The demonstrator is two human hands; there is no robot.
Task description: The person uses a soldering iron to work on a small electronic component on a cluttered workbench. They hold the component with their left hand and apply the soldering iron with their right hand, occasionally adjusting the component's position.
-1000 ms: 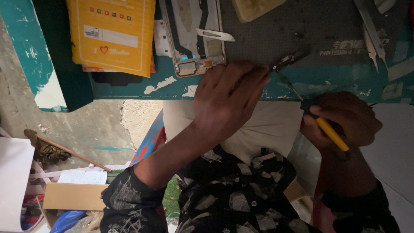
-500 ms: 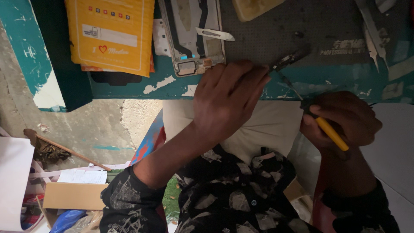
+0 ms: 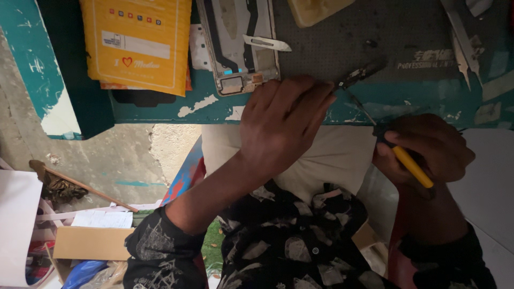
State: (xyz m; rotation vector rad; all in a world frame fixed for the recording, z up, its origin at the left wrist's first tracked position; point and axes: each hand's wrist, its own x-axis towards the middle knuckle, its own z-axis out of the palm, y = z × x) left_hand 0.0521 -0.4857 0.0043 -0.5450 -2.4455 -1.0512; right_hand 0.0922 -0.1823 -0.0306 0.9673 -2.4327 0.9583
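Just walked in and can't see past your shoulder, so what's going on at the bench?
A person is working at a worn teal bench. The left hand pins a small dark part at the bench edge, while the right hand holds a yellow-handled screwdriver tipped toward it. An opened phone frame and a yellow packet lie nearby.

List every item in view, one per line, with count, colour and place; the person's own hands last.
Padded envelope: one, yellow, on the bench at left.
Opened phone frame: one, grey, beside the envelope.
Scalpel blade: one, silver, lying on the phone frame.
Work mat: one, dark grey, top right of the bench.
Small part: one, dark, at the mat's near edge.
Screwdriver: one, yellow handle, in the right hand, tip toward the small part.
Cardboard box: one, brown, on the floor at lower left.
Left hand: pressing at the bench edge.
Right hand: gripping the screwdriver.
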